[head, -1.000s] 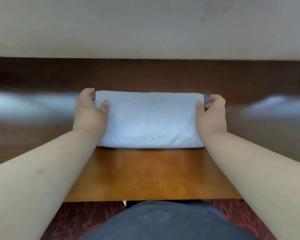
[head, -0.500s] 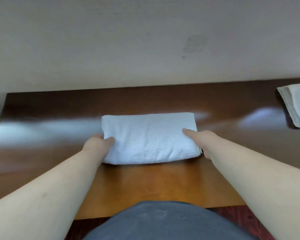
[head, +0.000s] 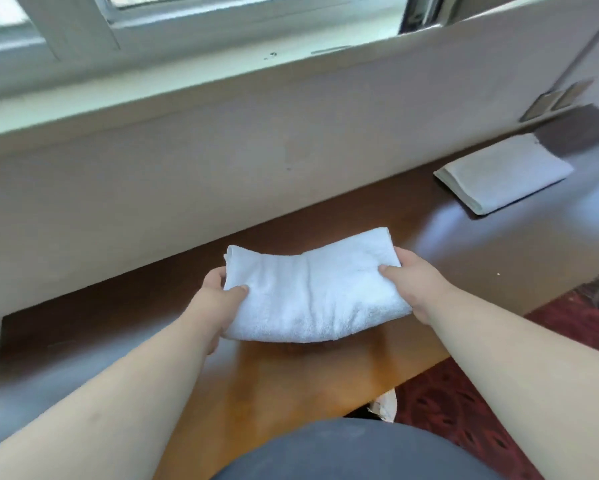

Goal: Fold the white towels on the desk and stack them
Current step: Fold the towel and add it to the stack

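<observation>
**Both hands hold the folded towel over the desk**

The left hand (head: 218, 303) and the right hand (head: 415, 282) each grip one end of the thick, folded white terry towel (head: 311, 289), thumbs pressed on its top face and fingers tucked out of sight underneath or behind. The bundle is held between them above the front part of the glossy brown wooden desk (head: 291, 386); its middle bows slightly upward, with a soft crease running down the centre, and a shadow lies on the wood under its near edge, so it appears lifted rather than resting. Bare forearms reach in from the bottom corners of the view.

Well apart from it, toward the far right of the desk and close to the wall, lies a second white towel folded into a flat rectangle (head: 505, 174), its layered edges facing left. Behind the desk runs a plain cream-coloured wall (head: 221, 161), topped by a pale window sill (head: 187, 74) with a white window frame above. At the far right of the wall there is a small wall plate (head: 554, 100), too blurred to make out. Dark red patterned carpet (head: 585, 323) shows beyond the desk's right edge, and the person's grey clothing (head: 353, 452) fills the bottom centre.
</observation>
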`<state>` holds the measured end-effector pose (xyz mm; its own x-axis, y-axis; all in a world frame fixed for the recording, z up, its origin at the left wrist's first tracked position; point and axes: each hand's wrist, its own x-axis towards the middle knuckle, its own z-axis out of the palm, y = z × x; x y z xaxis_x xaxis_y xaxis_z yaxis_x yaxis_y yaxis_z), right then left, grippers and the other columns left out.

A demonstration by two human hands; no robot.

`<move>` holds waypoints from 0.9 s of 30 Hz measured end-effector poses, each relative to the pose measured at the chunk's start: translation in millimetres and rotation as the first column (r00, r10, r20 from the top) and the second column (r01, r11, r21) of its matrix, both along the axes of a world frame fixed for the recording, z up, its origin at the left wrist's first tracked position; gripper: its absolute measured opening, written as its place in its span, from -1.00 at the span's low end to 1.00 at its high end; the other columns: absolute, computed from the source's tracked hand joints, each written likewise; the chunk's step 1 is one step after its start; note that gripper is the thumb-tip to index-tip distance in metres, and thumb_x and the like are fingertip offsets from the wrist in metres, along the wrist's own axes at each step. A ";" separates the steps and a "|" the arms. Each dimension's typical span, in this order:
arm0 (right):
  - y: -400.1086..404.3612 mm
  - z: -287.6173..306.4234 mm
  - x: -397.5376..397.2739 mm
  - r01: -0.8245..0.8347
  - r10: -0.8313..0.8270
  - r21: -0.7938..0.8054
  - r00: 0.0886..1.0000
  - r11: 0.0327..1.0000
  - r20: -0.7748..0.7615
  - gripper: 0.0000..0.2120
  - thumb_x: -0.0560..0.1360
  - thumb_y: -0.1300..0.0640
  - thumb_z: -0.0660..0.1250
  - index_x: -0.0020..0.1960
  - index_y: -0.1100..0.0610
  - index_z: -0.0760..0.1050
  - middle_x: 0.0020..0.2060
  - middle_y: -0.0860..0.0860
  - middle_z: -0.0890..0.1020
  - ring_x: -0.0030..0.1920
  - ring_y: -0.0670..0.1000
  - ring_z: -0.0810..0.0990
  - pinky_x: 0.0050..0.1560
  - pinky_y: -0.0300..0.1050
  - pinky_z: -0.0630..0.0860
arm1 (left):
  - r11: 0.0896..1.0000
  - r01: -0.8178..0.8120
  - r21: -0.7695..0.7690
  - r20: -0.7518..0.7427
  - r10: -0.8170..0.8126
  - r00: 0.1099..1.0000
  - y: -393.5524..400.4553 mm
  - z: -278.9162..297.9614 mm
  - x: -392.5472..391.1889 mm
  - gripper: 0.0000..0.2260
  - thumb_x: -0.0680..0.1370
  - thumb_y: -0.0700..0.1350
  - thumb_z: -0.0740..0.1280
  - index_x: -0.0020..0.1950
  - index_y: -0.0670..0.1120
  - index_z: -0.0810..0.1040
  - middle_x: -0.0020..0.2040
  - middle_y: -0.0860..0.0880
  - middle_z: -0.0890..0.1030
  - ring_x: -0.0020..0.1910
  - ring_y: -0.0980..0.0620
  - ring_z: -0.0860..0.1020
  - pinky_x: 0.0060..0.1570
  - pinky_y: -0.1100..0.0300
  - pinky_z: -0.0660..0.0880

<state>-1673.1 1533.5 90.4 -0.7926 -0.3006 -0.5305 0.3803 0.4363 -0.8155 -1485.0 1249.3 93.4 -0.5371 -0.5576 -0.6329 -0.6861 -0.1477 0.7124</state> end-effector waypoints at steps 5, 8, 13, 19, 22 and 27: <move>75.5 37.2 -10.9 0.126 -0.131 -0.090 0.990 0.988 -0.050 -0.70 0.61 0.14 0.28 0.30 -0.09 0.55 0.06 -0.01 0.73 -0.03 0.06 0.75 0.05 0.13 0.67 | 0.998 0.063 -0.013 -0.085 -0.064 0.994 50.3 34.3 -46.0 -0.56 0.45 0.11 0.36 0.31 0.26 0.38 0.11 0.07 0.61 0.02 -0.08 0.65 -0.14 -0.07 0.65; 130.8 51.0 -27.3 0.182 -0.191 -0.141 0.980 0.973 -0.053 -0.70 0.62 0.12 0.28 0.32 -0.08 0.53 0.06 -0.03 0.73 -0.04 0.02 0.75 -0.03 0.06 0.68 | 0.991 0.123 -0.056 -0.117 -0.129 0.985 93.2 51.1 -80.3 -0.66 0.36 0.20 0.35 0.12 0.34 0.47 0.05 0.07 0.67 -0.02 -0.07 0.69 -0.14 -0.10 0.66; 233.1 63.2 -70.4 0.209 -0.223 -0.194 0.973 0.959 -0.057 -0.71 0.63 0.12 0.27 0.34 -0.03 0.52 0.09 -0.01 0.72 0.02 0.06 0.74 0.09 0.15 0.66 | 0.986 0.118 -0.115 -0.183 -0.137 0.974 176.9 57.3 -137.4 -0.74 0.31 0.23 0.35 -0.02 0.40 0.49 0.02 0.06 0.69 -0.05 -0.07 0.70 -0.16 -0.12 0.66; 351.0 72.8 -145.8 0.138 -0.160 -0.192 0.982 0.972 -0.104 -0.66 0.64 0.18 0.26 0.35 -0.12 0.50 0.13 -0.05 0.71 0.04 0.01 0.73 0.16 0.17 0.63 | 0.987 0.089 -0.135 -0.178 -0.113 0.977 291.0 53.6 -195.2 -0.80 0.38 0.15 0.34 -0.02 0.38 0.48 0.05 0.01 0.66 -0.05 -0.13 0.68 -0.30 -0.08 0.64; 390.3 72.6 -177.5 0.125 -0.140 -0.115 0.980 0.986 -0.138 -0.41 0.63 0.16 0.26 0.54 -0.27 0.20 0.32 -0.10 0.56 0.20 0.03 0.64 0.25 0.14 0.58 | 0.985 0.083 -0.149 -0.149 -0.105 0.983 335.2 57.1 -225.3 -0.81 0.45 0.12 0.30 0.02 0.37 0.46 0.03 0.04 0.66 -0.06 -0.08 0.67 -0.36 0.04 0.61; 417.7 58.2 -229.7 0.035 -0.005 0.115 0.967 0.993 -0.253 -0.43 0.60 0.17 0.23 0.36 -0.44 0.23 0.27 -0.01 0.57 0.15 0.05 0.63 0.14 -0.08 0.58 | 0.982 0.023 -0.185 -0.200 -0.061 0.978 371.2 49.7 -277.1 -0.81 0.52 0.02 0.34 0.03 0.30 0.43 -0.06 0.17 0.67 -0.18 0.02 0.67 -0.23 0.07 0.59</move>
